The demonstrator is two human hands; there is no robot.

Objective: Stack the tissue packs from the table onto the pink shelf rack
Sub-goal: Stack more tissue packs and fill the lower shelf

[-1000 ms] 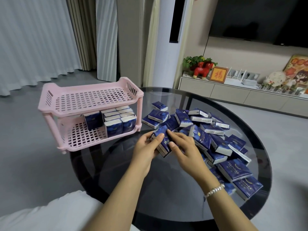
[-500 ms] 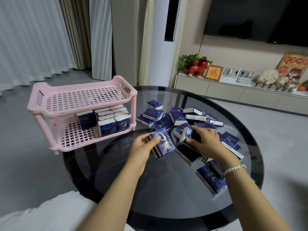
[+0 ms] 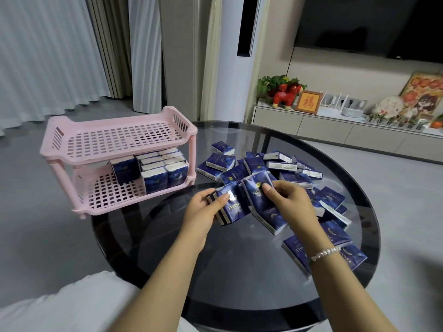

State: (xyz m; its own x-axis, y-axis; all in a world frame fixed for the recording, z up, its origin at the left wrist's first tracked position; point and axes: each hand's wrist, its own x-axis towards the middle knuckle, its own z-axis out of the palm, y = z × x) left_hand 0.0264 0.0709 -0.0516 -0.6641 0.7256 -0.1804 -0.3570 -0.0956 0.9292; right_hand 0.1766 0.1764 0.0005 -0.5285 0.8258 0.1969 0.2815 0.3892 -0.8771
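Over the glass table, both hands grip tissue packs: left hand one stack, right hand another pack.

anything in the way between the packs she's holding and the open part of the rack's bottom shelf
Nothing visible. Only bare glass table lies between the packs in the left hand and the pink rack, whose lower tier is bare at its front left.

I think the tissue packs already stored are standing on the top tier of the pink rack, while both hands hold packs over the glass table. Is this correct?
Not quite. In the head view the stored tissue packs stand on the lower tier of the pink shelf rack; its top tier carries nothing. The rest holds: the left hand and right hand each grip packs over the glass table.
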